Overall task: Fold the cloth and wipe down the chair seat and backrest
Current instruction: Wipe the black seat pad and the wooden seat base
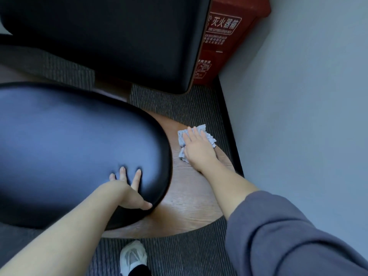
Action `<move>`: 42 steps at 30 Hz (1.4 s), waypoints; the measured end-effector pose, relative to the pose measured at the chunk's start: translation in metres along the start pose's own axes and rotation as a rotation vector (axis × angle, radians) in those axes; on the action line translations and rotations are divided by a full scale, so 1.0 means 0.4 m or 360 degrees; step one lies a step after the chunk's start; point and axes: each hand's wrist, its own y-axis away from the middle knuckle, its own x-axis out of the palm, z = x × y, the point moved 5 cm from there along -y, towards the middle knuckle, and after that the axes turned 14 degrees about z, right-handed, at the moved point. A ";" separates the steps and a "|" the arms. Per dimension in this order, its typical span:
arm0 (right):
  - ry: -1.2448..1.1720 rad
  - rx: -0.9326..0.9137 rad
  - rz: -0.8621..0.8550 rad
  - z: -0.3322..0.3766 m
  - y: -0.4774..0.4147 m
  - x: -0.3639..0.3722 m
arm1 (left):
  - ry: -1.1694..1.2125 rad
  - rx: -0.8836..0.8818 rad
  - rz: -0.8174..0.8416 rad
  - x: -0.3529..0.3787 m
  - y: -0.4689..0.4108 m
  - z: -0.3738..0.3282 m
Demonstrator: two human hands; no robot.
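Single head view, looking steeply down from above and close in. Frame is taking in the black cushion (75, 148) at left, the wooden base (191, 200) at centre, the carpet (179, 255) below, the wall (308, 96) at right. Wide-angle bending visible at edges.

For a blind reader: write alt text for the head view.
The right hand presses a crumpled grey cloth onto the wooden chair base, while the left hand rests on the black cushion. A red fire extinguisher box stands behind.
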 end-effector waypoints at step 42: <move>0.1265 -0.1111 -0.0273 0.500 -0.763 -0.391 | 0.1008 -0.0269 -0.0978 -0.489 -0.200 0.313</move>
